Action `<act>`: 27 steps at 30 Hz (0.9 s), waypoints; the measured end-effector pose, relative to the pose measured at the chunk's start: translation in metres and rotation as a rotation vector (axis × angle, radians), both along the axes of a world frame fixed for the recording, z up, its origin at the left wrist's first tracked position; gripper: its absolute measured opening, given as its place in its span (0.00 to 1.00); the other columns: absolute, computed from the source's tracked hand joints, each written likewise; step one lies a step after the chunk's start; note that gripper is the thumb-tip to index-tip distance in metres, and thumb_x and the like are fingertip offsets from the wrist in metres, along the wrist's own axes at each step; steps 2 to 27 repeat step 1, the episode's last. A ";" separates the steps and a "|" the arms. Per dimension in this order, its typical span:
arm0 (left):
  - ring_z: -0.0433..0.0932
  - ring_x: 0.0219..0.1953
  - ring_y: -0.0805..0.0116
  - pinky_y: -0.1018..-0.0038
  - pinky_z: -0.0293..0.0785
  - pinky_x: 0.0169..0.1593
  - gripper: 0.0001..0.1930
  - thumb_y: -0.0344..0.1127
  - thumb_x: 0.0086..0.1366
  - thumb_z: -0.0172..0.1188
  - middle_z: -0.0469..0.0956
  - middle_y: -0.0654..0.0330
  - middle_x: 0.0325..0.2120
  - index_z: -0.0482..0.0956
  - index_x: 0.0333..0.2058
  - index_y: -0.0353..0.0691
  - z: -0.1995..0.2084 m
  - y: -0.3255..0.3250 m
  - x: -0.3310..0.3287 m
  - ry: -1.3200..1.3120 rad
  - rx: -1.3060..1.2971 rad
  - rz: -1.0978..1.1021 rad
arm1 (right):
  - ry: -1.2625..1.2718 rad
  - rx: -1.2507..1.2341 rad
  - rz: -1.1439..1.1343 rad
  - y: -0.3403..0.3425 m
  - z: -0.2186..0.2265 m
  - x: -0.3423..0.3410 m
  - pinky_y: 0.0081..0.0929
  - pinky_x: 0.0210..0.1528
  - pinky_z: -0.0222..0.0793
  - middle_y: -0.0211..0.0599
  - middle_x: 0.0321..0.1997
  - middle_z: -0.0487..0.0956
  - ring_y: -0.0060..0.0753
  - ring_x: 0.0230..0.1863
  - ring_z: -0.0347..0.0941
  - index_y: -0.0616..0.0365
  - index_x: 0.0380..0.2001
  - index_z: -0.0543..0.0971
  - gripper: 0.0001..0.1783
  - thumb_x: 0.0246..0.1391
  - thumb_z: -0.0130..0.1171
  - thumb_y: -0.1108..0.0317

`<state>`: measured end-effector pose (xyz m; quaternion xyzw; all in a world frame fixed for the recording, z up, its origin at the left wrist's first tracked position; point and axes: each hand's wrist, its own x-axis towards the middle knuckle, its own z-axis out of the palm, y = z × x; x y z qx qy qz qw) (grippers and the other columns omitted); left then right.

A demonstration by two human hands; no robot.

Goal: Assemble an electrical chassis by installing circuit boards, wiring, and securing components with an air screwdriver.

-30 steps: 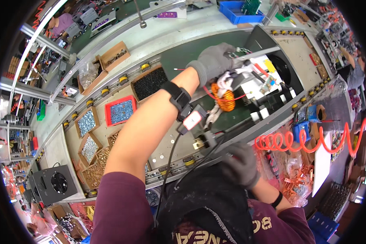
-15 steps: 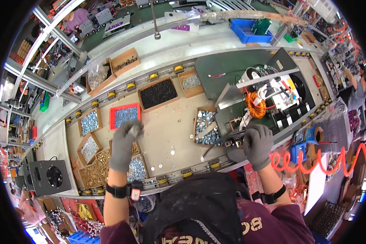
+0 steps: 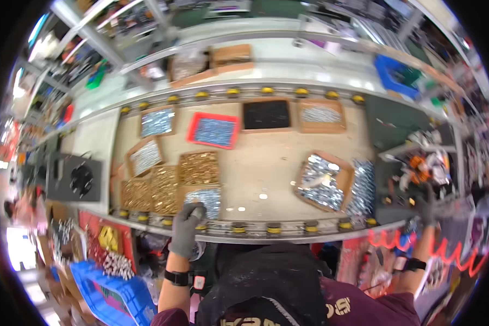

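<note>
My left hand [image 3: 186, 229], in a grey glove, is at the near edge of a cardboard box of silver screws [image 3: 207, 198]. Its fingertips are bunched together, and what they hold, if anything, is too blurred to make out. Far to the right, my right hand [image 3: 428, 202] is smeared by motion beside a dark metal chassis [image 3: 392, 209] with an orange-wound coil [image 3: 418, 165] and wiring inside. The state of its fingers does not show. Boxes of brass-coloured fasteners [image 3: 198, 168] lie just beyond my left hand.
A red tray of small silver parts [image 3: 214, 131], a box of black screws [image 3: 266, 115] and a box of bright metal parts [image 3: 325, 182] stand on the roller line. A grey panel with a fan [image 3: 81, 180] is at left. A coiled red hose [image 3: 388, 239] hangs at right.
The whole view has swung left, so the chassis sits farther right. My left hand has come down from above the boxes to the near screw box. My right hand is now blurred.
</note>
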<state>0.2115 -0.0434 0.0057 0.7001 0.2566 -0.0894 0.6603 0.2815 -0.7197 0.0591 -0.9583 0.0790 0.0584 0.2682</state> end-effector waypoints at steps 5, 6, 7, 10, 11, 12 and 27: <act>0.74 0.37 0.67 0.74 0.69 0.43 0.15 0.35 0.58 0.53 0.77 0.60 0.34 0.76 0.40 0.31 -0.005 0.016 -0.018 0.013 0.132 0.001 | 0.027 0.007 0.007 0.020 -0.031 0.031 0.33 0.62 0.50 0.46 0.51 0.73 0.41 0.55 0.68 0.57 0.52 0.69 0.23 0.50 0.54 0.71; 0.74 0.37 0.67 0.74 0.69 0.43 0.15 0.35 0.58 0.53 0.77 0.60 0.34 0.76 0.40 0.31 -0.005 0.016 -0.018 0.013 0.132 0.001 | 0.027 0.007 0.007 0.020 -0.031 0.031 0.33 0.62 0.50 0.46 0.51 0.73 0.41 0.55 0.68 0.57 0.52 0.69 0.23 0.50 0.54 0.71; 0.74 0.37 0.67 0.74 0.69 0.43 0.15 0.35 0.58 0.53 0.77 0.60 0.34 0.76 0.40 0.31 -0.005 0.016 -0.018 0.013 0.132 0.001 | 0.027 0.007 0.007 0.020 -0.031 0.031 0.33 0.62 0.50 0.46 0.51 0.73 0.41 0.55 0.68 0.57 0.52 0.69 0.23 0.50 0.54 0.71; 0.74 0.37 0.67 0.74 0.69 0.43 0.15 0.35 0.58 0.53 0.77 0.60 0.34 0.76 0.40 0.31 -0.005 0.016 -0.018 0.013 0.132 0.001 | 0.027 0.007 0.007 0.020 -0.031 0.031 0.33 0.62 0.50 0.46 0.51 0.73 0.41 0.55 0.68 0.57 0.52 0.69 0.23 0.50 0.54 0.71; 0.74 0.37 0.67 0.74 0.69 0.43 0.15 0.35 0.58 0.53 0.77 0.60 0.34 0.76 0.40 0.31 -0.005 0.016 -0.018 0.013 0.132 0.001 | 0.027 0.007 0.007 0.020 -0.031 0.031 0.33 0.62 0.50 0.46 0.51 0.73 0.41 0.55 0.68 0.57 0.52 0.69 0.23 0.50 0.54 0.71; 0.74 0.37 0.67 0.74 0.69 0.43 0.15 0.35 0.58 0.53 0.77 0.60 0.34 0.76 0.40 0.31 -0.005 0.016 -0.018 0.013 0.132 0.001 | 0.027 0.007 0.007 0.020 -0.031 0.031 0.33 0.62 0.50 0.46 0.51 0.73 0.41 0.55 0.68 0.57 0.52 0.69 0.23 0.50 0.54 0.71; 0.74 0.37 0.67 0.74 0.69 0.43 0.15 0.35 0.58 0.53 0.77 0.60 0.34 0.76 0.40 0.31 -0.005 0.016 -0.018 0.013 0.132 0.001 | 0.027 0.007 0.007 0.020 -0.031 0.031 0.33 0.62 0.50 0.46 0.51 0.73 0.41 0.55 0.68 0.57 0.52 0.69 0.23 0.50 0.54 0.71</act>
